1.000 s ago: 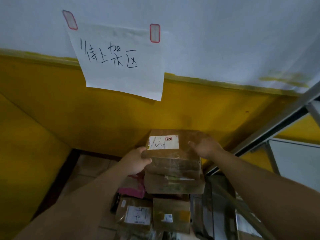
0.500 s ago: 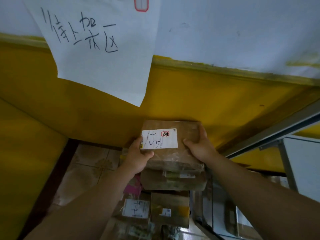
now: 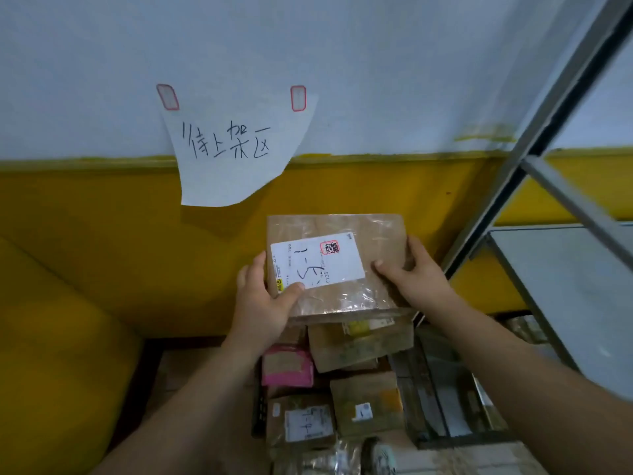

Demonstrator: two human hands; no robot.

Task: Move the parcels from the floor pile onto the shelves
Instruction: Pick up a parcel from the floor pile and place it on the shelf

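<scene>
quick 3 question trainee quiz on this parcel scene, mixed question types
1. True or false: the left hand and the right hand both grip the taped parcel.
2. The soft parcel in the floor pile, near the left wrist, is: A pink, B blue, C green?
3. Fill in: the metal shelf stands on the person's ___ side.
Key: 1 true; 2 A; 3 right.
</scene>
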